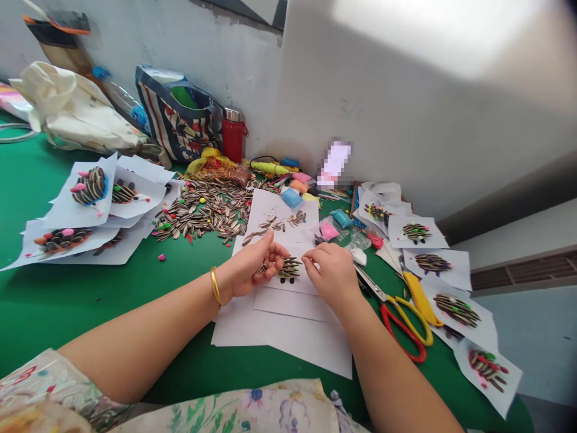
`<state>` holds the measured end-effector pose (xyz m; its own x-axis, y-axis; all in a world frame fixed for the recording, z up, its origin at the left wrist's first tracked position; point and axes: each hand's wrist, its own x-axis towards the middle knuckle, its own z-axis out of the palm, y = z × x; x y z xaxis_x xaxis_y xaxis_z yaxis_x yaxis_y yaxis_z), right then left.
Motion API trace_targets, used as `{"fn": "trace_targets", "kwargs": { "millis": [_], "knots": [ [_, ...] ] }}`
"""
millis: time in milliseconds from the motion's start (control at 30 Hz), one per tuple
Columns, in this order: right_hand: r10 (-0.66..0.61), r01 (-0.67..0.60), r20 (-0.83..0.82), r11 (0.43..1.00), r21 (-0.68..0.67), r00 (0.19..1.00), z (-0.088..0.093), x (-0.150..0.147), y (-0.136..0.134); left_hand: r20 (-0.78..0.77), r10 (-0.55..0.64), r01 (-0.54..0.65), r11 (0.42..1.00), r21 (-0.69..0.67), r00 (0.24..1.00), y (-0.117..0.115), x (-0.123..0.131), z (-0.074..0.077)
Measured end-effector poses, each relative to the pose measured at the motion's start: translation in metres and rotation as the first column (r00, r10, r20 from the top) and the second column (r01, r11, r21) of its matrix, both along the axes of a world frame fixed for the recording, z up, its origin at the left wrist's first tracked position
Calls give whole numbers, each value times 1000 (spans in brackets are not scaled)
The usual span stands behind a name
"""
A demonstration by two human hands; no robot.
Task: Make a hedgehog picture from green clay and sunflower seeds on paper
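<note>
Surface: a green desk point(67, 300), crowded toward its far edge and right side, with bare green at the near left.
Room: a pale grey wall point(406, 108) rises straight from the far edge and bends at a corner above the middle of the desk.
Left hand point(252, 267): rests on the stacked white sheets point(288, 319) at mid-desk, thumb out and fingers curled in. Striped seeds show at the fingertips — I cannot tell whether they are gripped or just lying beneath. A gold bangle point(216, 287) is on the wrist.
Right hand point(331, 270): thumb and forefinger are pinched together at the right rim of the seed figure; what they pinch is too small to tell.
Seed figure point(288, 269): a small oval of striped seeds on the top sheet, between the two hands.
Seed heap point(202, 210): loose seeds spread behind the left hand, toward the far edge.
Scissors point(401, 319): red and yellow handles, just right of the right forearm.
Finished sheets: one pile point(90, 204) at the left edge, a row point(451, 294) along the right edge.
Far edge: a cream bag point(72, 108), a striped bag point(180, 120) and a red flask point(233, 135) — all against the wall.
</note>
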<state>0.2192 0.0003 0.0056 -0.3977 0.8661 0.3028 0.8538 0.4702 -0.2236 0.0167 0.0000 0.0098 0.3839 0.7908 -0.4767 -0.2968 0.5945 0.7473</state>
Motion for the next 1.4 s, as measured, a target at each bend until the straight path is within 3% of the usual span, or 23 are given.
{"fn": "trace_targets", "kwargs": {
  "millis": [100, 233, 633, 833, 1000, 1400],
  "knots": [
    [118, -107, -167, 992, 74, 979, 7, -8, -13, 18, -62, 62, 998, 8, 998, -2, 2, 2],
    [236, -227, -236, 972, 64, 943, 9, -24, -30, 24, -102, 101, 994, 28, 995, -7, 7, 4],
    [172, -176, -190, 984, -4, 967, 4, -43, -43, -79, -240, 249, 959, 133, 967, -22, 16, -8],
    [126, -160, -395, 986, -54, 910, 7, -33, -37, 6, -217, 215, 970, 109, 976, -16, 12, -4],
    [71, -151, -565, 984, -96, 822, 7, -22, -24, -61, -177, 183, 977, 106, 982, -13, 8, 2],
    [101, -154, -566, 987, -48, 818, 3, -20, -18, -160, -114, 152, 956, 253, 981, -9, 6, -4]
  ]
}}
